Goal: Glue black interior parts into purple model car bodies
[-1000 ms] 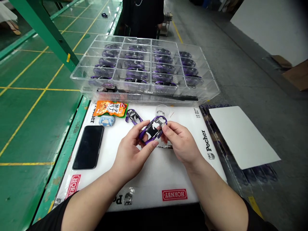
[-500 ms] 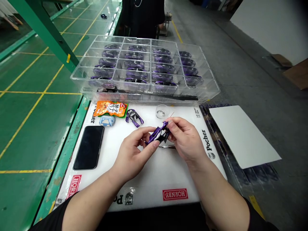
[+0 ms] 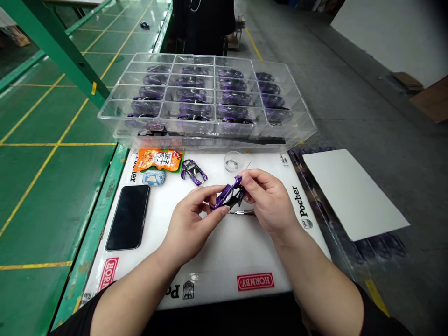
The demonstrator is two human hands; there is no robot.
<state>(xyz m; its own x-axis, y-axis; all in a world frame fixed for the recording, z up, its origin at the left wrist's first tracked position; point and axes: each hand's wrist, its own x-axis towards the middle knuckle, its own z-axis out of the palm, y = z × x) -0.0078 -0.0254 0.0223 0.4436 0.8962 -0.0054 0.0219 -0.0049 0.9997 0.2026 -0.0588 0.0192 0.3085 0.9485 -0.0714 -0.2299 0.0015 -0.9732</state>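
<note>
Soft, diffuse light, apparently from above, leaves the white mat [image 3: 217, 261] bright, with faint shadows and a small patch of glare near its lower edge. The clear tray [image 3: 206, 125] catches pale glints along its rims, while the grey floor [image 3: 350, 102] lies dim. Wide-angle distortion stretches the edges (the top right corner sinks to black), and fine detail on the purple car shell [image 3: 224, 196] looks soft.

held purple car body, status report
Left hand and right hand gripping purple car body, tilted, above white printed sheet. Slim metal tool close by, one end hidden by right hand. Second car body beyond.
</note>
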